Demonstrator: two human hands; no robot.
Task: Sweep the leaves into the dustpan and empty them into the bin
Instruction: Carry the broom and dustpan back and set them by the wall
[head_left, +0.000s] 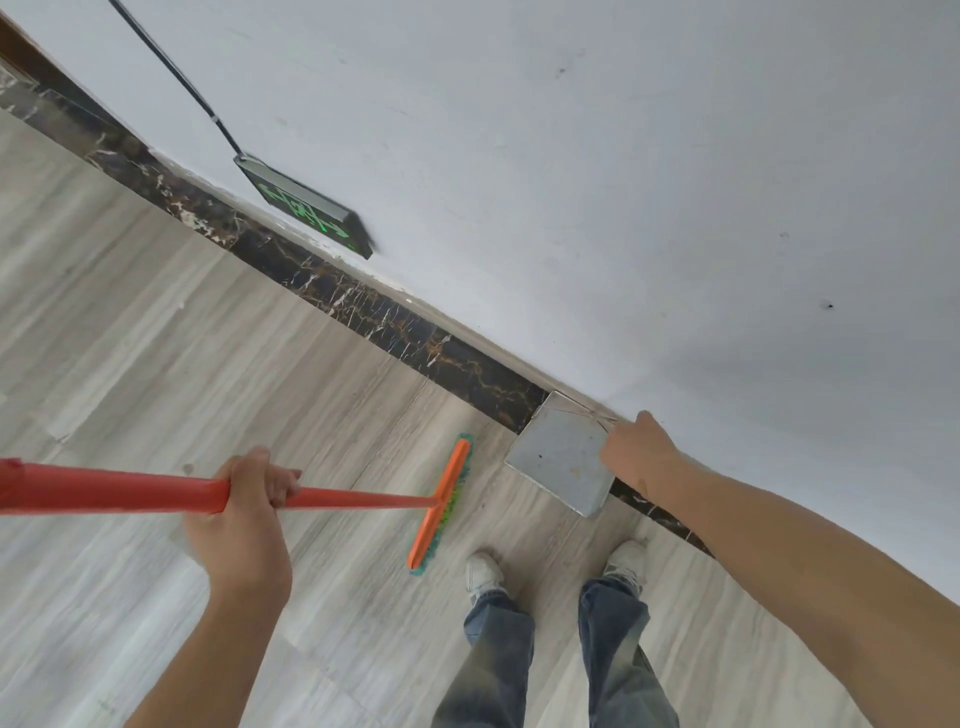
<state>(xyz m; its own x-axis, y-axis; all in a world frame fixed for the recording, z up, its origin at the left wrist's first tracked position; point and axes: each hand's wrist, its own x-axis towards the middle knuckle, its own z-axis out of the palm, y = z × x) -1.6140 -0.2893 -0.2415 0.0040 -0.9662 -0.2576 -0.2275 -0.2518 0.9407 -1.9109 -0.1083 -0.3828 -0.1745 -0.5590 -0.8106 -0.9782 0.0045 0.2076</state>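
Left hand (249, 512) clamped around the orange broom handle (358, 500), right hand (636, 451) holding the metal dustpan (558, 460).
Broom head (440, 506) rests on the floor (156, 338); the dustpan sits at its 3 o'clock, against the dark marble skirting (363, 306). Leaves are not visible.

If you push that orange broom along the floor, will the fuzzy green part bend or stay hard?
The green bristles would probably bend, since they look thin and splay out under the orange broom head. The head and the orange handle look like rigid plastic, so they likely stay straight. It is probably light: the left hand alone holds it.
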